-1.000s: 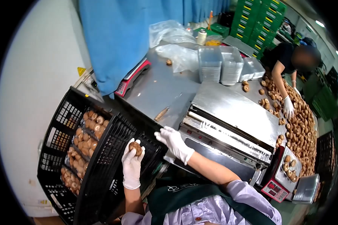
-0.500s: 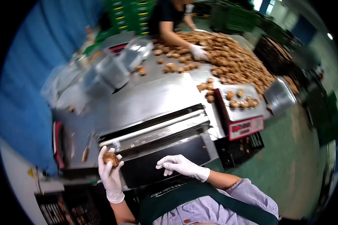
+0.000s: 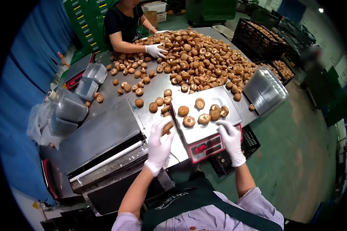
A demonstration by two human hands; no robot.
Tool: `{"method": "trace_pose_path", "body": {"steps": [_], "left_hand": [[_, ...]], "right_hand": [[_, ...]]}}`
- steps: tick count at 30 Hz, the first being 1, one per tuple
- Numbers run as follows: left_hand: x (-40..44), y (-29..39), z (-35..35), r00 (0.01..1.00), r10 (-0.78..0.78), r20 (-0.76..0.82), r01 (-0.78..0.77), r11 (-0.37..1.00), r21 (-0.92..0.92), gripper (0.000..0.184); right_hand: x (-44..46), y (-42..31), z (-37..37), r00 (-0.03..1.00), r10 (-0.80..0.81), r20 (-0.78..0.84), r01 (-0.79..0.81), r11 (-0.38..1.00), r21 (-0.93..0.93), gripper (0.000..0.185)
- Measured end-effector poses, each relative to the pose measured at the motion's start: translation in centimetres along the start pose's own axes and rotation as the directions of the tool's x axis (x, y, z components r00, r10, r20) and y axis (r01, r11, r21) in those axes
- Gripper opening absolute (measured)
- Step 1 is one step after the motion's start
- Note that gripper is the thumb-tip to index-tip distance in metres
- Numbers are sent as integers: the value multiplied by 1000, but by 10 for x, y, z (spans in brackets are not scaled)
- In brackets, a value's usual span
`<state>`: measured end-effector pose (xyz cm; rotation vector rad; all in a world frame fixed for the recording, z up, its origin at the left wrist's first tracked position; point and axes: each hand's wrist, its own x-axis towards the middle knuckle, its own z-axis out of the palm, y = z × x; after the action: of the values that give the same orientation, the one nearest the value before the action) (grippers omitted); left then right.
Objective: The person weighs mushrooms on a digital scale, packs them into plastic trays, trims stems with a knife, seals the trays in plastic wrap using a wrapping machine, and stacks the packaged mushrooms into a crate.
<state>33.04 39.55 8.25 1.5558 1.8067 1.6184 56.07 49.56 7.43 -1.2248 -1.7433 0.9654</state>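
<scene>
Beside the left edge of a digital scale (image 3: 202, 149), my left hand (image 3: 159, 148), in a white glove, is closed around a brown mushroom (image 3: 167, 128). On the scale's metal plate several mushrooms (image 3: 204, 119) sit in what looks like a clear shallow tray. My right hand (image 3: 231, 143), gloved too, is at the plate's front right corner. Its thumb and fingers are apart near the closest mushrooms, and I see nothing held in it. The scale's red display is lit.
A large mushroom heap (image 3: 204, 57) covers the table's far side, where a co-worker's gloved hand (image 3: 155, 50) rests among mushrooms. Stacked clear trays (image 3: 265, 91) stand right of the scale. At left are a wrapping machine (image 3: 104, 134) and more clear containers (image 3: 67, 106). Black crates (image 3: 258, 36) stand behind.
My view has turned toward the scale. My left hand has carried the mushroom from the wrapping machine's front left to the scale's left side. My right hand has moved to the scale's right corner.
</scene>
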Motion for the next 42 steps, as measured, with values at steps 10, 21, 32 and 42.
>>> {"method": "trace_pose_path", "body": {"steps": [10, 21, 32, 42], "left_hand": [[63, -39, 129, 890, -36, 454, -224, 833, 506, 52], [90, -160, 56, 771, -534, -348, 632, 712, 308, 67], [144, -202, 76, 642, -767, -28, 602, 481, 637, 112], [187, -204, 81, 456, -880, 134, 495, 376, 783, 104]], "right_hand": [[108, 100, -51, 989, -147, -10, 144, 981, -129, 27], [124, 136, -54, 991, -96, 97, 104, 992, -73, 25], [128, 118, -73, 984, -4, 178, 14, 998, -60, 23], [128, 119, -69, 978, -100, 180, 127, 981, -146, 22]]}}
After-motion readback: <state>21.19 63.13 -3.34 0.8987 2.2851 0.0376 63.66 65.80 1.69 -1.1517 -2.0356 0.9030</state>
